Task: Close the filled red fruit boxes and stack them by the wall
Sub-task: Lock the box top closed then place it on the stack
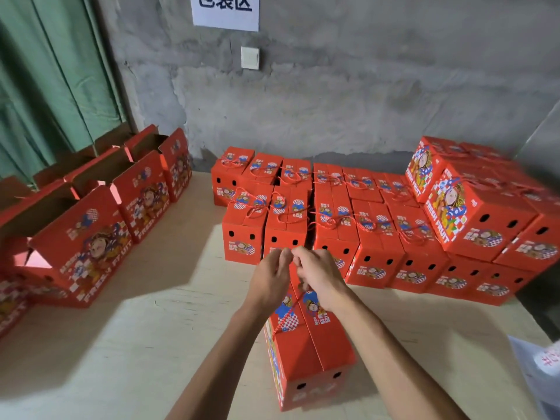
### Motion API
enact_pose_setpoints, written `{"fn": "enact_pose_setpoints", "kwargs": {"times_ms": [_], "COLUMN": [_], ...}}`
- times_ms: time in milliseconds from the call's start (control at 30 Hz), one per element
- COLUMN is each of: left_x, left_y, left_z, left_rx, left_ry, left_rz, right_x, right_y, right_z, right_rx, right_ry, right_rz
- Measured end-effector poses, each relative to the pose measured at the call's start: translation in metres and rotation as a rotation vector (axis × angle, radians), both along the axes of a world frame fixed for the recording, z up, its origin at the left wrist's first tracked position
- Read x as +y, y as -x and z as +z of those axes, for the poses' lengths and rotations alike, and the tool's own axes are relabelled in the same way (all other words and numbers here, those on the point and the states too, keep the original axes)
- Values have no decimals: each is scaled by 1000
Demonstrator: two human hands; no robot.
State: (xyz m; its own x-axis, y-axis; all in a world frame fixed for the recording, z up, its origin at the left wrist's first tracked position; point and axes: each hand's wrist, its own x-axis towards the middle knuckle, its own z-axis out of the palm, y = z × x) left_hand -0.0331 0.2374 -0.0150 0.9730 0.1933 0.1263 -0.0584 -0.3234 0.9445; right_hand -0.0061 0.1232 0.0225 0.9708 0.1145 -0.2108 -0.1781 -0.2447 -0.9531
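- Box (309, 344): red fruit box, lower centre of the frame, standing on the pale floor (151, 344); its top flaps are down and meet along a centre seam; two round holes show in its near end.
- Cord (288, 310): red handle cord running from the box top up to the hands.
- Left hand (269, 277): above the far end of the box, fingers curled, tips pinching the cord beside the right hand.
- Right hand (318, 277): touching the left at the fingertips, fingers curled round the cord.
- Closed boxes (318, 216): rows of shut red boxes with tied cords, centre of the frame, set against the grey wall (333, 101).
- Stack (472, 207): right of the frame, boxes laid two layers high, adjoining the rows.
- Open boxes (91, 225): left of the frame, flaps raised, well apart from the closed rows, before a green curtain (45, 86).
- Sign (225, 10): white paper on the wall, top centre; a white switch plate (250, 57) below it.
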Motion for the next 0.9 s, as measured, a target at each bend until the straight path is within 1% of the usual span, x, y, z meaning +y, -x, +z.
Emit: {"fn": "enact_pose_setpoints", "kwargs": {"times_ms": [100, 233, 333, 467, 567, 633, 733, 800, 900], "left_x": [15, 62, 113, 185, 240, 276, 320, 346, 376], "left_y": [6, 9, 16, 4, -22, -44, -71, -96, -142], "left_z": [2, 6, -5, -15, -22, -28, -35, -31, -23], "left_rx": [9, -12, 35, 163, 171, 192, 175, 168, 164], "left_ry": [73, 123, 35, 6, -49, -163, -310, -319, -283], "left_rz": [87, 224, 321, 368, 338, 328, 298, 248, 169], "right_x": [29, 91, 141, 205, 258, 293, 336, 358, 384], "right_y": [-7, -22, -29, -44, -65, -81, -107, -127, -166], "right_z": [11, 17, 15, 2, -4, -10, -12, -9, -2], "right_rx": [28, 36, 0, -48, -60, -40, -22, -17, 5], "right_ry": [-38, -118, -152, -179, -169, -169, -169, -161, -202], "right_rz": [60, 151, 186, 192, 158, 106, 89, 63, -2]}}
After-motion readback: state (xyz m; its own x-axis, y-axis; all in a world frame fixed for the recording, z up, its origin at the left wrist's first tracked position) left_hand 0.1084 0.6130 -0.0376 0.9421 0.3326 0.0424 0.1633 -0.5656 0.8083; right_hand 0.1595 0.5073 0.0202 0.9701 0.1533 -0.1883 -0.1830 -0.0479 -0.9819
